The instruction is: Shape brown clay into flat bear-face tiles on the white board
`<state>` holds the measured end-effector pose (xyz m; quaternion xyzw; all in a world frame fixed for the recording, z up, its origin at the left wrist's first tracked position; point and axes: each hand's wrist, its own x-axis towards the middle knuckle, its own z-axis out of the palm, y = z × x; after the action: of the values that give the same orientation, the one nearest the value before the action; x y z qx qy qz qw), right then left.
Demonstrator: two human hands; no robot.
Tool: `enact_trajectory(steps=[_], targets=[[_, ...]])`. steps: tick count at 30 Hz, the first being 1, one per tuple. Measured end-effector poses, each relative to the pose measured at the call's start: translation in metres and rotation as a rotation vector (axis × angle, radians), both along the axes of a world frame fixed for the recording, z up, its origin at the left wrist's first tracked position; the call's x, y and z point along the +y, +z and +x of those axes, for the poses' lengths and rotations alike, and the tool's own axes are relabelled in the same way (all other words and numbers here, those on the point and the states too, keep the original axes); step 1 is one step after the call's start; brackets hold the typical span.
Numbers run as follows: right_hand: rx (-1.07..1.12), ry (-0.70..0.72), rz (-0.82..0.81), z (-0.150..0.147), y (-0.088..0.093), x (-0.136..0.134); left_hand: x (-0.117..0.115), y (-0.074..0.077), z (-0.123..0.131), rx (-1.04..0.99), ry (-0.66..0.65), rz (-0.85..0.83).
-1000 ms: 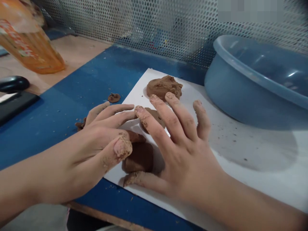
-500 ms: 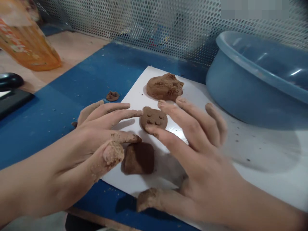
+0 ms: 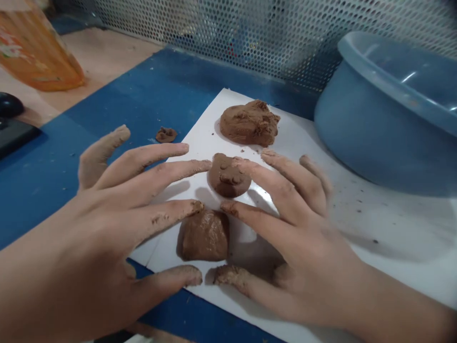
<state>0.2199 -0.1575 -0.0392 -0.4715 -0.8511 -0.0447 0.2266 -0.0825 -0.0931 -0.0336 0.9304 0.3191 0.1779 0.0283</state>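
A smooth brown clay block point(image 3: 204, 236) lies on the near corner of a white sheet point(image 3: 357, 224). My left hand point(image 3: 117, 209) and my right hand point(image 3: 285, 224) are spread open on either side of it, thumbs and forefingers almost ringing it, fingertips close to its edges. Both hands are smeared with clay. Just beyond lies a flat round clay disc point(image 3: 229, 176) with small dents, between my middle fingertips. A bigger rough clay lump point(image 3: 249, 122) sits farther back on the sheet.
A blue plastic basin point(image 3: 389, 114) stands at the right on the sheet. A small clay scrap point(image 3: 166, 135) lies on the blue tabletop point(image 3: 143, 100). An orange bag point(image 3: 35, 52) and a black object point(image 3: 10, 107) are at the far left. A perforated metal screen point(image 3: 214, 33) closes the back.
Both hands lifted off the clay block and spread wide around it. My right hand drew back off the disc. The block, earlier covered, now shows fully.
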Motion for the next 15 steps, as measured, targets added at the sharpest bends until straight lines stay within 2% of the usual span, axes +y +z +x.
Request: enact_trajectory(steps=[9,13,15], targets=[[0.001,0.045,-0.026,0.0006,0.0022,0.0035,0.0002,-0.0029,0.0008,-0.021,-0.01,-0.015],[0.018,0.002,-0.029,-0.0016,0.0016,0.003,0.0019,-0.0026,0.0014,-0.027,0.004,-0.014],[0.027,0.007,-0.038,-0.0027,0.0014,0.0034,0.0026,-0.0022,0.0019,-0.052,0.006,-0.095]])
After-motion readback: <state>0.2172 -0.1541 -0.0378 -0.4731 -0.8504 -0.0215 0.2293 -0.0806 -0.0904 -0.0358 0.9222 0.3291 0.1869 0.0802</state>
